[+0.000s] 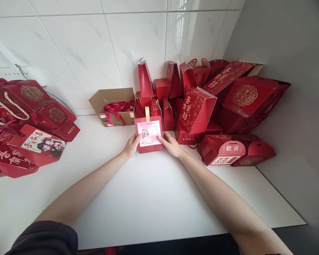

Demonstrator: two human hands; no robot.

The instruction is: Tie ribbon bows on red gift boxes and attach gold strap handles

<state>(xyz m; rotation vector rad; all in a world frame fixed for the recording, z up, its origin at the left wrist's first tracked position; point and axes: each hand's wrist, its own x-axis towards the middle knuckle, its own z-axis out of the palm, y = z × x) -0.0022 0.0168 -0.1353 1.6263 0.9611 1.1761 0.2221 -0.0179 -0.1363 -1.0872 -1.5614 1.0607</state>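
A red gift box [150, 148] with a pink-and-white card on its front is gripped between my two hands over the white table. The card [150, 134] shows a drawn couple, and its heading looks upside down from here. A gold strap [147, 113] stands up from the box's far edge. My left hand [133, 144] closes on the left side, its thumb on the card's edge. From the right, my right hand [170, 143] grips the box the same way, thumb on the front. The fingers behind the box are hidden.
An open cardboard box [117, 118] holds dark red ribbon [119, 106]. Several red boxes [198, 109] are stacked along the tiled wall, and larger ones [247, 95] lean by the grey side wall. At the left lies another pile of red gift boxes [42, 141]. The table's front edge [154, 241] is near me.
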